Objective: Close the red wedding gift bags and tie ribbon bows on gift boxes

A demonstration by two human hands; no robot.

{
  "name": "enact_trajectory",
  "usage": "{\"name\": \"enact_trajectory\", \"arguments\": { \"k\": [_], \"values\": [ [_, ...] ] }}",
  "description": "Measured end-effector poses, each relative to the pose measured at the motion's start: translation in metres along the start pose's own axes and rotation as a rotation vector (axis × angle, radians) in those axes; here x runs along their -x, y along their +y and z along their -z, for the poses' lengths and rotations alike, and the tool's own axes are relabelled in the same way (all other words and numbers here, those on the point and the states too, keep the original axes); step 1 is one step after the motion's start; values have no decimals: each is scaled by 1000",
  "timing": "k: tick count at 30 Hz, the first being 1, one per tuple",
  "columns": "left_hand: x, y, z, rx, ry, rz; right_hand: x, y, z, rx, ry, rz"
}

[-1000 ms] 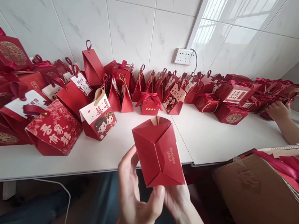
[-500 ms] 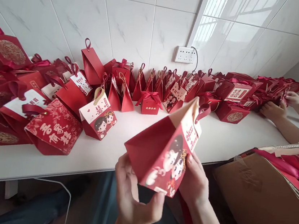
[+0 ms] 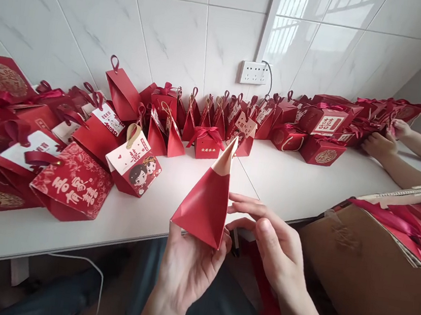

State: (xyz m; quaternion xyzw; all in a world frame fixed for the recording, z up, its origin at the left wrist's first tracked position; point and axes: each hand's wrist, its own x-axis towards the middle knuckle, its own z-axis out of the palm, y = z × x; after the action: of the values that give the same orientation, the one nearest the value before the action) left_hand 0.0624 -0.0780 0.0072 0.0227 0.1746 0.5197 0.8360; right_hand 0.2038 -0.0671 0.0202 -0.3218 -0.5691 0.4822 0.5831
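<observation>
A red folded-card gift box (image 3: 205, 205) with a cream, pointed top is in the middle of the head view, side panel towards me. My left hand (image 3: 187, 272) supports it from below, its fingers curled round the base. At its right side is my right hand (image 3: 279, 248), fingers stretched out and apart. The fingertips reach the box's right edge; whether they touch it I cannot tell. The printed face is turned out of sight. Beyond it on the table (image 3: 269, 180) stands a similar box with a cartoon couple (image 3: 136, 164), near a flower-patterned red box (image 3: 72, 184).
Rows of red gift boxes (image 3: 190, 119) line the tiled wall, with ribboned boxes (image 3: 322, 151) stacked further right. A cardboard carton (image 3: 368, 279) full of red pieces stands at the right. Another person's hands (image 3: 380, 147) work at the far right. A power strip (image 3: 254, 73) is on the wall.
The gift box has turned so its printed face no longer shows, and its side panel faces me. My right hand has loosened from it; my left hand has moved beneath it.
</observation>
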Motion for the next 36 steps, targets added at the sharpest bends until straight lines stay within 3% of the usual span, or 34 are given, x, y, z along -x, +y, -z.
{"name": "enact_trajectory", "arguments": {
  "k": [7, 9, 13, 16, 19, 22, 27, 32, 34, 36],
  "values": [
    [2, -4, -4, -119, -2, -168, 5, -6, 1, -37, 4, 40],
    [2, -6, -5, -206, 53, -227, 5, -9, 1, -40, 44, 22],
    [1, -13, -5, -516, 204, -512, -6, -6, 9, -215, 181, -118],
    [0, -18, -5, -725, 113, -724, -15, 4, 19, -466, 152, -348],
    [-1, -21, -9, -789, -31, -722, -18, 10, 29, -753, 64, -529],
    [-4, -24, -18, -860, -49, -693, -16, 9, 38, -872, 24, -583],
    [-10, -24, -27, -959, -51, -682, -10, 0, 53, -872, 65, -546],
    [-40, -18, -10, -1030, -64, -804, 13, -18, 73, -733, 191, -468],
    [-64, -14, 0, -1237, -69, -895, 30, -31, 80, -545, 298, -351],
    [-94, -11, 10, -1604, -200, -966, 50, -45, 89, -277, 439, -164]
  ]
}}
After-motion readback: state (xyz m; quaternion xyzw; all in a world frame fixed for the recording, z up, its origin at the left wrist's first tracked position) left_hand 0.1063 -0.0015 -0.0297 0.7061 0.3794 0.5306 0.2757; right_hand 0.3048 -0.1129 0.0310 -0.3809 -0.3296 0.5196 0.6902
